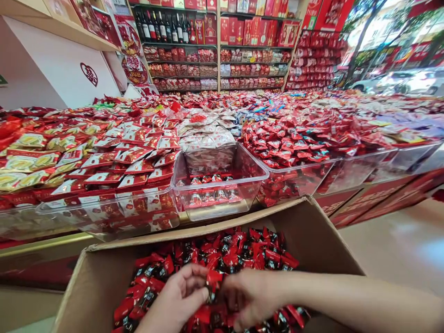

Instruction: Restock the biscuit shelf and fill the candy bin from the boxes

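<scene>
A large open cardboard box (329, 245) holds a heap of small wrapped candies (231, 252) in red and black twist wrappers. My left hand (182, 293) is over the heap with its fingers curled, and its thumb and fingertips close on one red-and-black candy (214, 279). Just to the right, my right hand (251, 291) reaches down among the candies. Motion blurs its bent fingers, and I cannot tell whether they grip anything. Beyond the box's far edge stands a clear plastic bin (255, 173), with rows of similar red-and-black candies (211, 190) on its bottom.
Bins of packaged sweets line the display: red-and-white packets (133, 159) at left, red wrapped sweets (284, 143) at right. Shelves (218, 53) with bottles and red boxes stand behind. Tiled floor (398, 236) shows at right.
</scene>
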